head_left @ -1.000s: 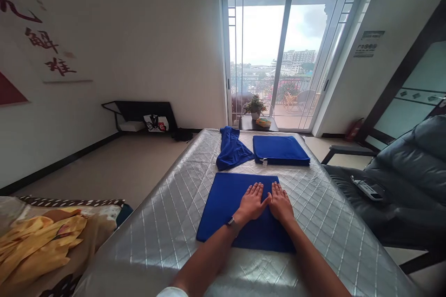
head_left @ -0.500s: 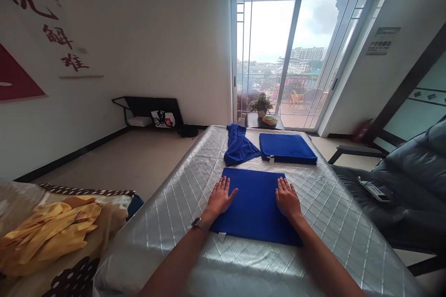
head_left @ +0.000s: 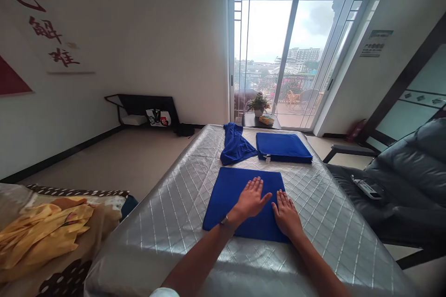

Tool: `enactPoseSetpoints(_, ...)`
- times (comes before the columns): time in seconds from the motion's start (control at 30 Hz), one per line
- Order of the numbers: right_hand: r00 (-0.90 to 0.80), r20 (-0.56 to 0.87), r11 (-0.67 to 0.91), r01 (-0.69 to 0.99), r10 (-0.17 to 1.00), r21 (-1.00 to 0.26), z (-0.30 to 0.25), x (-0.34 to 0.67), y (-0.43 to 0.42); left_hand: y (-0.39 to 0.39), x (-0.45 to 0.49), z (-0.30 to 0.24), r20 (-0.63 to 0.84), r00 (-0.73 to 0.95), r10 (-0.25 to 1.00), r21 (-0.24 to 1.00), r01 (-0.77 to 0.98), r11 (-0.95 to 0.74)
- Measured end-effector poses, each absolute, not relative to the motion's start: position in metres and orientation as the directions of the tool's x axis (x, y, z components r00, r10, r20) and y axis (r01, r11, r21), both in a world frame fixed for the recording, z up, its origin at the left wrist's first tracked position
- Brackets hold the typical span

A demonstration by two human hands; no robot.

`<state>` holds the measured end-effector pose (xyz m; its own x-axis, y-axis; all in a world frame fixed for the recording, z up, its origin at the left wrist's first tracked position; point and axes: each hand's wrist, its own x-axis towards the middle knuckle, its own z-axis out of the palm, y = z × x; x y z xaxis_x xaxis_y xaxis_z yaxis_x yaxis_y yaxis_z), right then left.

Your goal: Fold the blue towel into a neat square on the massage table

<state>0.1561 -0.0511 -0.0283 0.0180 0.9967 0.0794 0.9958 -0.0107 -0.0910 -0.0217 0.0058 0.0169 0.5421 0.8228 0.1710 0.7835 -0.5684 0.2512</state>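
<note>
A flat blue cloth (head_left: 223,202), squared like a folded towel, lies on a silver quilted surface (head_left: 167,209). My left hand (head_left: 251,198) is spread flat over the middle of the cloth, fingers outstretched and thumb apart. On the cloth's right edge rests my right hand (head_left: 286,213), also flat with its fingers extended. Neither hand grips anything. Beyond them sits a neat stack of blue cloths (head_left: 284,146) with a white tag at its front corner. Left of that stack is a crumpled blue cloth (head_left: 237,145).
Yellow fabric (head_left: 49,232) lies heaped at the lower left. To the right stands a dark armchair (head_left: 404,185) with a remote control (head_left: 365,188) on its seat. A potted plant (head_left: 259,104) stands on a small table by the sliding glass door (head_left: 265,46).
My left hand has moved from the cloth's left edge rightward to its middle. My right hand has slid slightly down along the right edge. The view has shifted a little.
</note>
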Motion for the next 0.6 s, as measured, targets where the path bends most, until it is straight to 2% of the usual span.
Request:
enactPoseSetpoints(0.1, -0.003, 0.072, 0.006, 0.999, 0.997, -0.054, -0.028, 0.157, -0.053, -0.011, 0.021, 0.001, 0.167, 0.666, 0.727, 0.254, 0.683, -0.685)
enactPoseSetpoints(0.2, 0.006, 0.061, -0.003, 0.999, 0.998, -0.045, -0.027, 0.157, -0.054, -0.017, 0.026, -0.015, 0.172, 0.661, 0.731, 0.258, 0.685, -0.681)
enactPoseSetpoints(0.33, 0.031, 0.064, -0.026, 0.996, 0.997, -0.087, -0.025, 0.154, -0.053, -0.013, -0.019, -0.021, 0.158, 0.601, 0.783, 0.221, 0.751, -0.622)
enactPoseSetpoints(0.6, 0.050, 0.060, -0.042, 0.991, 0.997, -0.131, -0.026, 0.153, -0.052, -0.032, -0.154, -0.032, 0.074, 0.364, 0.928, 0.161, 0.914, -0.371)
